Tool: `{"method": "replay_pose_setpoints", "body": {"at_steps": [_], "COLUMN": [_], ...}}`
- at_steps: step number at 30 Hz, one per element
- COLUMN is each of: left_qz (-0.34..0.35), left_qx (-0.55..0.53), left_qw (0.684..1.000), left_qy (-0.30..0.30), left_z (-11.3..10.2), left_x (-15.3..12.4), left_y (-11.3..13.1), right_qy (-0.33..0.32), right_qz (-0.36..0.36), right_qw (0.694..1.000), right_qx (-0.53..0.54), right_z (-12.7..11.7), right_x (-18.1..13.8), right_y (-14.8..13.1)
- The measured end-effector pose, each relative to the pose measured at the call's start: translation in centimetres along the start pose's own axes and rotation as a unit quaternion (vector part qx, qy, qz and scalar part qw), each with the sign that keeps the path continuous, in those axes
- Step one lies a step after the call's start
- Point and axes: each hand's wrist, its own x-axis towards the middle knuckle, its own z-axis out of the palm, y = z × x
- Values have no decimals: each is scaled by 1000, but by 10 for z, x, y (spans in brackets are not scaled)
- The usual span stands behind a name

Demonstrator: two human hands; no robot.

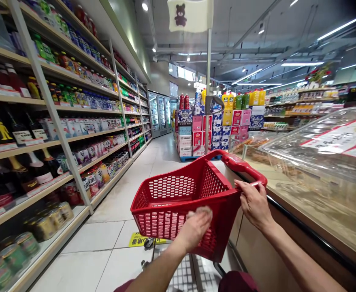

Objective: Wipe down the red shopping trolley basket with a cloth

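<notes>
A red plastic shopping basket (171, 194) sits tilted on a wheeled trolley frame in a supermarket aisle, and nothing shows inside it. My right hand (253, 202) is closed around the red handle (241, 164) at the basket's near right rim. My left hand (196, 227) rests against the basket's near wall with fingers curled, pressing a small pale thing I cannot make out. A metal pole (208, 93) with a bear flag (190, 15) rises from the trolley's far end.
Shelves of bottles and cans (53, 134) line the left side. A glass-lidded chilled counter (317, 162) runs close on the right. A stack of boxed goods (196, 129) stands ahead. A yellow floor sticker (139, 240) lies under the basket.
</notes>
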Motion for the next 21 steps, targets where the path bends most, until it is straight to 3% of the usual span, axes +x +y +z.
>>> {"method": "replay_pose_setpoints", "body": {"at_steps": [3, 7, 9, 12, 14, 18, 21], "left_qz": [27, 26, 34, 78, 98, 64, 51], "left_qx": [-6, -6, 5, 14, 10, -9, -26], "left_qw": [1000, 999, 999, 996, 995, 997, 998], "left_qy": [-9, 18, 1, -35, -26, 31, 14], "left_z": [5, -7, -8, -1, 2, -7, -10], "left_x": [7, 53, 70, 69, 64, 79, 90], "left_y": [6, 10, 14, 24, 28, 24, 22], "right_qy": [-26, -35, -39, -56, -60, -46, -56], "right_qz": [-8, 40, 56, 56, 54, 67, 68], "right_qw": [999, 995, 992, 989, 988, 989, 989], "right_qx": [34, 88, 105, 124, 130, 124, 119], "right_z": [-6, -11, -13, -15, -17, -18, -19], "right_x": [2, 6, 8, 10, 10, 11, 12], "right_y": [6, 8, 9, 9, 8, 8, 12]}}
